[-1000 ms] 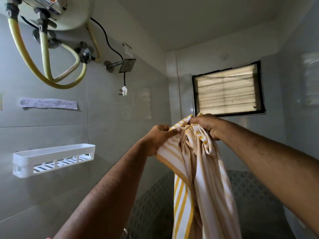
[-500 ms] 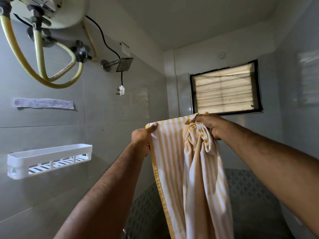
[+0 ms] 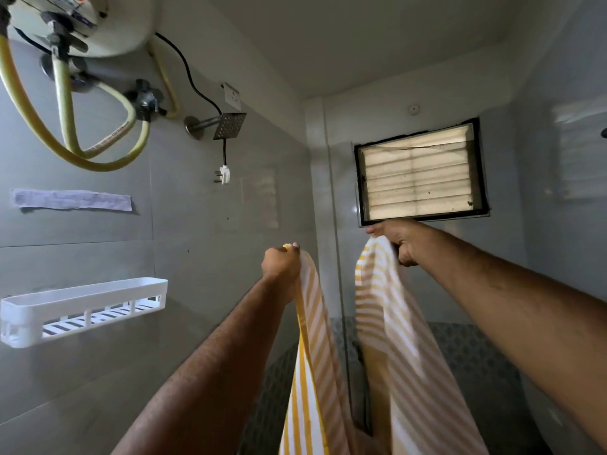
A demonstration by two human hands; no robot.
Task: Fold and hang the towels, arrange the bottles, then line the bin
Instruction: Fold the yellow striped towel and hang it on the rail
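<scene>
Yellow-and-white striped towel [image 3: 387, 372] was held up at chest height in front of tiled corner, hanging in two drapes w/ a gap between. Left hand [image 3: 281, 261] pinched one top corner, fingers curled tight round fabric; right hand [image 3: 399, 239] gripped other top corner, fingers closed on it, just below louvred window [image 3: 418, 174]. Hands were apart, right one higher. Lower towel ran out of view at bottom edge. On left wall: white slotted shelf [image 3: 82, 305], grey tape strip [image 3: 70, 200] above it, square shower head [image 3: 229, 125], unplugged white plug [image 3: 224, 175] dangling on black cord. Water heater [image 3: 85, 24] w/ yellow hoses [image 3: 65, 119] top left.
</scene>
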